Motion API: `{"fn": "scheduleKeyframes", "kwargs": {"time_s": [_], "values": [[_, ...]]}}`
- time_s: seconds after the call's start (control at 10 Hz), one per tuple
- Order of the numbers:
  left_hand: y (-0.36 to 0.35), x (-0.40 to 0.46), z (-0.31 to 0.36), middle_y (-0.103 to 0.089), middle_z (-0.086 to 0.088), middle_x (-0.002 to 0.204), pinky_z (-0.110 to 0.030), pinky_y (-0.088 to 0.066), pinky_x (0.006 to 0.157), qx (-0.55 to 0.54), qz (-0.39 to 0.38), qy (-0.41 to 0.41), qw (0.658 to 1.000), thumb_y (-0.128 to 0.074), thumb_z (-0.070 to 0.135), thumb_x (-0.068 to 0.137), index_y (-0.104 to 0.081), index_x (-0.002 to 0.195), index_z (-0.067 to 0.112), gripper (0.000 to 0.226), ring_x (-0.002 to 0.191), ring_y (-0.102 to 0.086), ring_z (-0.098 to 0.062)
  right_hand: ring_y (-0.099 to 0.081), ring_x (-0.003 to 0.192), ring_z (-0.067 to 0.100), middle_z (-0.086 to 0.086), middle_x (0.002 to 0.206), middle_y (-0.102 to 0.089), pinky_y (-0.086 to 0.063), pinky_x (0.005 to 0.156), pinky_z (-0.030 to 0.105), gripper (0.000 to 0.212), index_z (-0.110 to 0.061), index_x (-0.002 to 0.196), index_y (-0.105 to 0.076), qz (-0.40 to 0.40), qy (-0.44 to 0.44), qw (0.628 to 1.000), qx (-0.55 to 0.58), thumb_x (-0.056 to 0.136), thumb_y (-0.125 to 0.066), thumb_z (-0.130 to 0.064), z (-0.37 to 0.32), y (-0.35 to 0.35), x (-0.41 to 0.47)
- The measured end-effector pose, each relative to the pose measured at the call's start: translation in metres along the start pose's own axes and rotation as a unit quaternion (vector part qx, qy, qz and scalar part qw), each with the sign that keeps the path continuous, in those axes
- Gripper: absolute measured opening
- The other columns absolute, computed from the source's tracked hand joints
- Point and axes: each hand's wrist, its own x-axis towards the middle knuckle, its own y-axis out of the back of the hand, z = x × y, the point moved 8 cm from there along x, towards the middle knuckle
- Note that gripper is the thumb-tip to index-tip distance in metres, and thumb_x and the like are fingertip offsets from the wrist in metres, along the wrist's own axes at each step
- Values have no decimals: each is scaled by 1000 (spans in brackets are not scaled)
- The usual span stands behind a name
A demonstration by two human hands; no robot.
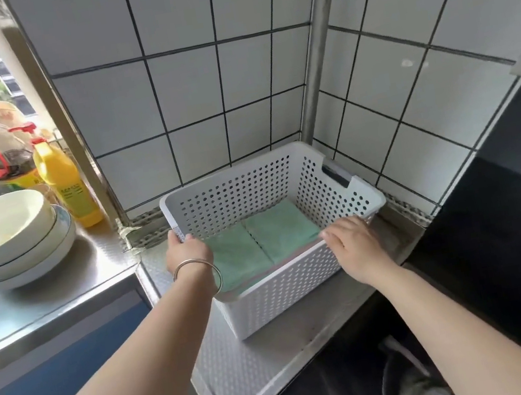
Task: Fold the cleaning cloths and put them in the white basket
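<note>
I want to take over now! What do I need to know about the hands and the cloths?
Left hand: grips the white basket's left rim.
Right hand: fingers rest on the near right rim; whether it really grips is unclear.
Cloths: two folded green cloths lie side by side in the basket, something pink under them.
Done: those cloths are folded and in.
Left: no loose cloths in view; look around for more.

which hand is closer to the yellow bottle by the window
Left. The left hand grips the white basket's left rim, just right of and below the yellow bottle. The right hand rests on the basket's near right rim, farther from it.
</note>
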Motion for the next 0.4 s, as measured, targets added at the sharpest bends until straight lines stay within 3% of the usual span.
{"fn": "scheduleKeyframes", "kwargs": {"time_s": [0.1,0.2,0.3,0.4], "values": [[-12,0,4,-62,-12,119,-40,-45,97,-7,-10,-5,1000,-37,12,93,-51,127,17,37,107,-57,-35,-42,105,17,1,111,-59,-35,94,33,73,-13,111,-62,-6,-10,1000,3,86,-6,-52,8,3,5],[-19,0,9,-62,-13,117,-38,-45,91,-8,-17,-16,1000,-36,11,94,-51,125,15,35,97,-57,-33,-41,109,18,3,116,-58,-34,98,32,45,-12,116,-60,-15,-22,1000,4,100,-25,-35,16,3,10],[-27,1,12,-61,-16,117,-41,-46,91,-8,-63,-17,998,-37,13,94,-49,125,13,33,92,-57,-33,-39,118,20,5,124,-54,-30,103,32,40,-11,123,-57,-27,-35,999,28,100,-29,-29,14,6,10],[-27,7,13,-59,-19,103,-37,-47,71,-39,-145,26,988,-40,25,93,-46,126,9,37,77,-52,-28,-37,127,19,5,133,-47,-29,107,32,38,-14,132,-50,8,-52,993,101,99,-34,-26,9,27,8]]}}
